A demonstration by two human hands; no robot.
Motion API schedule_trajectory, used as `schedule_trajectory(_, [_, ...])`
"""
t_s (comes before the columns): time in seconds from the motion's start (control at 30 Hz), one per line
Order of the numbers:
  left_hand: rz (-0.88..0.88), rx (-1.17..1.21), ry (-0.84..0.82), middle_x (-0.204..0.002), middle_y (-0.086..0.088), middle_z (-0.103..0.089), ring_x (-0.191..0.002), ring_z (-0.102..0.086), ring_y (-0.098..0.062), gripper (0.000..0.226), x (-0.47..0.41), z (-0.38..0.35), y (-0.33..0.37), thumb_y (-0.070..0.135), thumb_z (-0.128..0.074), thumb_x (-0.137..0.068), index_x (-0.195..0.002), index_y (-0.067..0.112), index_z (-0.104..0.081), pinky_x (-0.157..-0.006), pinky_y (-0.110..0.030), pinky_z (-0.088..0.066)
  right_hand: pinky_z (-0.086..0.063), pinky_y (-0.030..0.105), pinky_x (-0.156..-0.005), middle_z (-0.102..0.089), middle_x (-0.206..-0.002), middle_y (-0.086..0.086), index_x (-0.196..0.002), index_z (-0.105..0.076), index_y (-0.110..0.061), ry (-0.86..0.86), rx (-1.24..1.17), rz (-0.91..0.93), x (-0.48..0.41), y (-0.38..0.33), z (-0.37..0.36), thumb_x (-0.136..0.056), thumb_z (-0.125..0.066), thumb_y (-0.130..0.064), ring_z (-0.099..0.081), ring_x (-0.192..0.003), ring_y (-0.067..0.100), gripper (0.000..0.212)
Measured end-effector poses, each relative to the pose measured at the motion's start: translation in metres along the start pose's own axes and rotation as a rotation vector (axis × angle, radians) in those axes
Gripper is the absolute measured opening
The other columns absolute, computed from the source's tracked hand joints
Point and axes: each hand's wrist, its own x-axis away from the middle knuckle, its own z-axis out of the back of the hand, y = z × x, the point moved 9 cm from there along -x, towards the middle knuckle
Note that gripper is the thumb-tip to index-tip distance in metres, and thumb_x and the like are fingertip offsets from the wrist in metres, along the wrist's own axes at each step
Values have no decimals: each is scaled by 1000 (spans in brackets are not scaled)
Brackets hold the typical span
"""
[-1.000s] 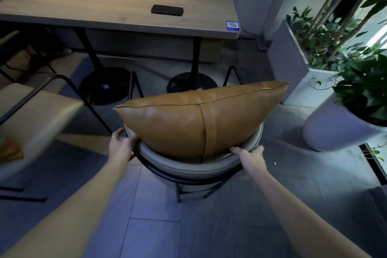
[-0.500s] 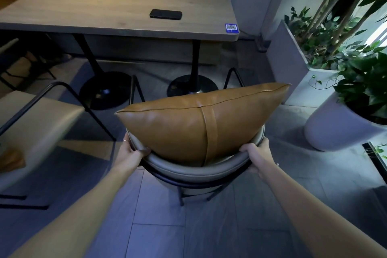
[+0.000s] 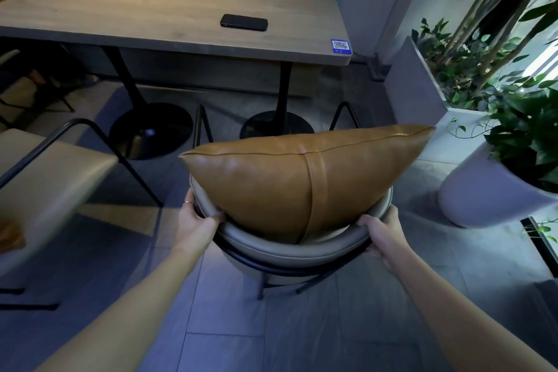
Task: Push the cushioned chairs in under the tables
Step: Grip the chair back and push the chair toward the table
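Note:
A grey cushioned chair with a curved backrest and thin black legs stands right in front of me, facing a wooden table. A tan leather pillow leans against its backrest and hides the seat. My left hand grips the left end of the backrest. My right hand grips the right end. The chair's front legs stand just short of the table's two black round bases.
A second grey chair stands to the left. A black phone and a blue QR sticker lie on the table. White planters with green plants crowd the right side. Grey tiled floor lies around the chair.
Both hands have closed around the ends of the backrest, where a second ago they were only reaching it. The table looks slightly nearer.

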Motion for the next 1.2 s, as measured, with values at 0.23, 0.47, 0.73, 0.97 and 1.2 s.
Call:
schedule_trajectory(0.23, [-18,37,-35,-103,21,-59,-105,-61,-18,78,-2,-12,17,-7,-70,-83,-147,27,-42,-97,-40,-52,-63,62,-74,-66,-118,14,-132,-42,-23,35,-64,27,-4,2,11,-84,-68,-13,-70,-101,38,55])
schedule_trajectory(0.47, [42,44,-9,-127,-3,-59,-114,-60,-29,84,-26,-1,13,-3,-72,-85,-155,23,-33,-98,-47,-52,-64,61,-70,-69,-116,6,-131,-46,-32,15,-90,57,-8,-2,-5,-72,-75,-24,-71,-103,32,67])
schedule_trajectory(0.73, [31,133,22,-126,-2,-53,-113,-56,-26,85,-54,5,21,-5,-72,-85,-155,23,-34,-99,-47,-50,-59,33,-49,-68,-116,6,-138,-40,-30,3,-73,63,-15,-19,-24,-84,-72,-18,-71,-101,31,63])
schedule_trajectory(0.97, [54,218,56,-144,-6,-51,-126,-55,-33,84,-90,7,26,-4,-73,-84,-153,26,-37,-97,-49,-51,-65,46,-62,-67,-120,7,-141,-38,-30,24,-40,70,-35,-38,-42,-81,-73,-22,-69,-104,31,70])
schedule_trajectory(1.2, [38,201,60,-147,-7,-52,-133,-51,-31,83,-134,10,33,-3,-74,-84,-153,26,-39,-108,-48,-45,-66,54,-68,-63,-126,6,-148,-31,-31,16,-51,56,-55,-62,-61,-81,-73,-26,-66,-109,34,79])
